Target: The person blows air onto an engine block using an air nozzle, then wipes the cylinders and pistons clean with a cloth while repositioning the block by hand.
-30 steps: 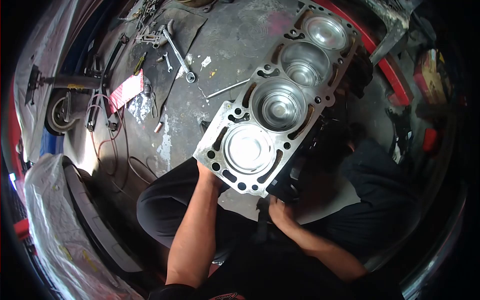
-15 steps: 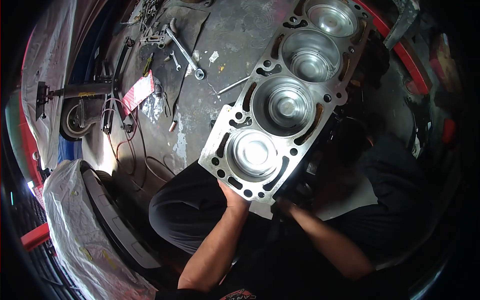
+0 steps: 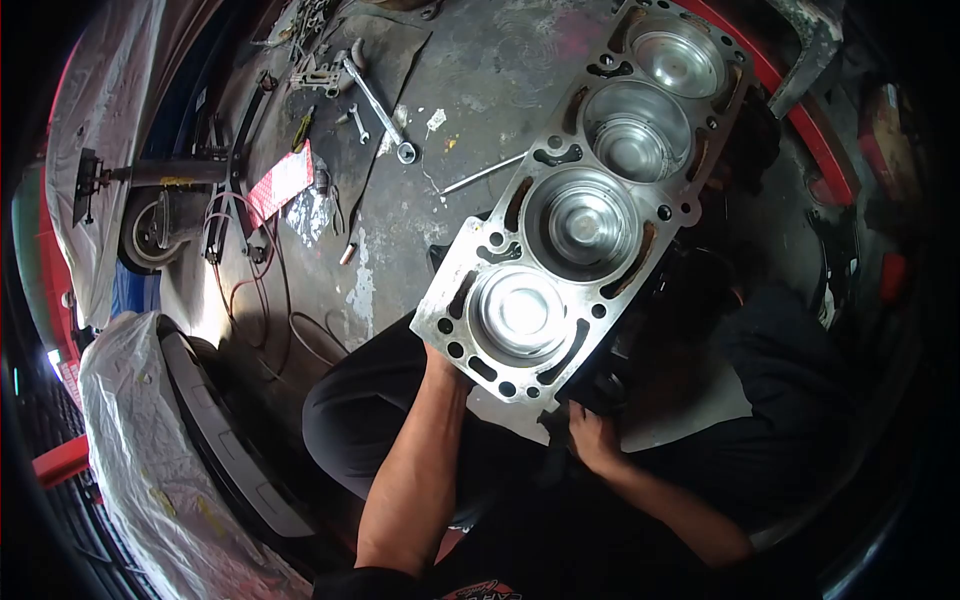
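Observation:
A bare-metal engine block [image 3: 470,262] stretches from between my legs to the upper right, its flat top face toward me. A row of round cylinder bores shows in it; shiny pistons sit inside, and the nearest piston [image 3: 520,312] is high in its bore. My left hand [image 3: 446,368] reaches beneath the block's near left end, with its fingers hidden behind the metal. Beside the near right corner, my right hand [image 3: 594,438] is closed, fingers curled against something dark. What it holds is lost in shadow.
On the grey floor lie a ratchet [image 3: 380,108], a small wrench [image 3: 359,124], a metal rod [image 3: 484,173] and a red-and-white packet [image 3: 281,186]. A plastic-covered car part [image 3: 140,430] stands at left. A red metal beam [image 3: 820,150] runs along the right.
My left hand has slid farther under the block's near end. My right hand has shifted slightly and shows more sharply. The block appears a little farther right in view.

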`<state>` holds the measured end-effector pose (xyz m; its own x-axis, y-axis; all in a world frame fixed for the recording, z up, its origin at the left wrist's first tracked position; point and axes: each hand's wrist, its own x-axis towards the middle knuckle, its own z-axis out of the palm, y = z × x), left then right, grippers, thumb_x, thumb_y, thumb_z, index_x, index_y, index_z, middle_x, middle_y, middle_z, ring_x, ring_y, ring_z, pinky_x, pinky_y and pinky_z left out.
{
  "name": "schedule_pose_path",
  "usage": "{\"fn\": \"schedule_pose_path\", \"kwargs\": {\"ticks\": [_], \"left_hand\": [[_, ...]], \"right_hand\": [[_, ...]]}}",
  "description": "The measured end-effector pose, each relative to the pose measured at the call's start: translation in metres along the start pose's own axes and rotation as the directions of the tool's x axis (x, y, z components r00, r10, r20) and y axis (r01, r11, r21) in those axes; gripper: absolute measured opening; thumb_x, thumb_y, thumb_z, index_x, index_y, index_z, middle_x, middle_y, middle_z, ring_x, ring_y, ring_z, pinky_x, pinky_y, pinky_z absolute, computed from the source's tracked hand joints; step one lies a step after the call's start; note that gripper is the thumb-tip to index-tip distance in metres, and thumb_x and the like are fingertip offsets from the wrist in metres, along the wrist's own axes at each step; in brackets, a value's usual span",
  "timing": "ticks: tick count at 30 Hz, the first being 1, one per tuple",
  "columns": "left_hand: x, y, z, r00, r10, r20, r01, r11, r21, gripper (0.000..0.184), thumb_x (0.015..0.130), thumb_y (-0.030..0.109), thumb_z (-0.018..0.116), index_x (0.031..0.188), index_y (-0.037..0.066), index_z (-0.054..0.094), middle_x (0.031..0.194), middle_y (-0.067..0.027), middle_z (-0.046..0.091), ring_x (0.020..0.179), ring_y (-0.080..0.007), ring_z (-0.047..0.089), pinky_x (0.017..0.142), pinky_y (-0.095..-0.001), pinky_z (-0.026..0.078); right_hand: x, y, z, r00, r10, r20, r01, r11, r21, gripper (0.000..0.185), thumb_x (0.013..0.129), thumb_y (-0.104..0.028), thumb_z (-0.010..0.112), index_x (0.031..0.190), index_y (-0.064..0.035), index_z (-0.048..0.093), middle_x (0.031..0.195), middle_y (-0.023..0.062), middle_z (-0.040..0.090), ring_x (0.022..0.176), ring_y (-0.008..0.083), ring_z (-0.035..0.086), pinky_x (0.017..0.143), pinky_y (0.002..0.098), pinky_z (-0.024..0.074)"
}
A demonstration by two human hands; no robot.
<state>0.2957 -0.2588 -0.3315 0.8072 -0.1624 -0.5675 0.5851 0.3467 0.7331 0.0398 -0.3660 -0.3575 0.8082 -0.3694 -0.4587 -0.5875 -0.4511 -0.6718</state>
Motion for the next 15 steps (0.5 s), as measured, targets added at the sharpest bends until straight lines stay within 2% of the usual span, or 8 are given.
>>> {"fn": "schedule_pose_path", "kwargs": {"ticks": [2,5,6,9,11,12,13,15], "left_hand": [[0.002,-0.005,-0.009,1.0,0.016,-0.001,-0.016,1.0,0.027,0.028,0.103,0.012,0.056,0.127,-0.001,0.062,0.118,-0.0087,0.07,0.102,-0.0188,0.068,0.087,-0.0332,0.056],[-0.018,-0.019,-0.01,0.98,0.197,-0.039,-0.185,0.96,0.212,0.029,0.103,0.014,0.057,0.127,-0.001,0.062,0.119,-0.0085,0.07,0.102,-0.0183,0.068,0.086,-0.0333,0.056],[-0.044,-0.007,0.028,0.982,0.148,-0.118,-0.147,0.989,0.024,0.03,0.102,0.013,0.058,0.128,-0.001,0.062,0.118,-0.0083,0.069,0.101,-0.0178,0.068,0.085,-0.0332,0.056],[-0.048,-0.025,0.024,0.962,0.206,-0.178,-0.197,0.978,0.067,0.029,0.102,0.014,0.057,0.125,-0.002,0.062,0.114,-0.006,0.069,0.097,-0.016,0.068,0.081,-0.0323,0.055],[-0.057,-0.02,0.019,0.974,0.17,-0.147,-0.155,0.982,0.11,0.029,0.103,0.016,0.055,0.126,-0.002,0.06,0.112,-0.0065,0.069,0.096,-0.016,0.067,0.08,-0.0313,0.055],[-0.069,-0.015,0.014,0.99,0.12,-0.076,-0.106,0.98,0.166,0.031,0.104,0.018,0.055,0.128,-0.003,0.058,0.112,-0.0086,0.069,0.096,-0.0166,0.067,0.08,-0.0312,0.055],[-0.08,-0.01,0.01,0.997,0.071,-0.007,-0.068,0.972,0.227,0.034,0.106,0.021,0.054,0.129,-0.004,0.057,0.112,-0.0106,0.068,0.096,-0.0173,0.068,0.079,-0.0311,0.055],[-0.138,0.028,0.042,0.984,-0.101,-0.144,0.169,0.77,0.615,0.045,0.106,0.028,0.056,0.134,-0.007,0.051,0.119,-0.0155,0.067,0.103,-0.0222,0.068,0.086,-0.0335,0.055]], "right_hand": [[0.002,0.016,0.013,0.927,-0.374,0.032,0.333,0.78,-0.53,0.025,0.096,-0.021,0.06,0.112,-0.0044,0.069,0.111,0.0216,0.068,0.109,0.0365,0.064,0.097,0.0497,0.0482],[0.018,0.043,0.052,0.97,-0.225,-0.093,0.154,0.861,-0.485,0.03,0.092,-0.016,0.063,0.118,-0.0035,0.068,0.113,0.0198,0.069,0.113,0.0342,0.064,0.1,0.0489,0.0484],[0.024,0.041,0.04,0.97,-0.228,-0.088,0.157,0.859,-0.487,0.03,0.092,-0.016,0.063,0.118,-0.0035,0.068,0.113,0.0198,0.069,0.113,0.0342,0.064,0.1,0.0489,0.0484],[0.034,0.025,0.001,0.977,-0.163,0.14,0.179,0.978,-0.108,0.029,0.09,-0.018,0.066,0.116,-0.0041,0.068,0.107,0.019,0.07,0.106,0.0332,0.067,0.093,0.0469,0.0516],[0.016,0.02,-0.002,0.956,-0.071,0.285,0.071,0.997,0.007,0.032,0.087,-0.019,0.07,0.115,-0.0044,0.068,0.107,0.0204,0.07,0.1,0.0342,0.069,0.087,0.0461,0.0538],[0.017,-0.016,-0.044,0.848,-0.023,0.529,-0.092,0.977,0.191,0.029,0.087,-0.021,0.073,0.11,-0.0037,0.068,0.105,0.0202,0.07,0.094,0.0366,0.07,0.082,0.0458,0.0551],[0.01,-0.032,-0.057,0.891,-0.207,0.405,0.147,0.974,0.173,0.026,0.084,-0.013,0.07,0.108,-0.0036,0.068,0.102,0.0195,0.07,0.095,0.0397,0.068,0.085,0.0441,0.0548],[0.01,-0.086,-0.088,0.907,-0.282,0.313,0.138,0.901,0.412,0.021,0.097,-0.017,0.064,0.109,0.0,0.064,0.101,0.0217,0.069,0.092,0.0409,0.068,0.08,0.0457,0.0531]]}}
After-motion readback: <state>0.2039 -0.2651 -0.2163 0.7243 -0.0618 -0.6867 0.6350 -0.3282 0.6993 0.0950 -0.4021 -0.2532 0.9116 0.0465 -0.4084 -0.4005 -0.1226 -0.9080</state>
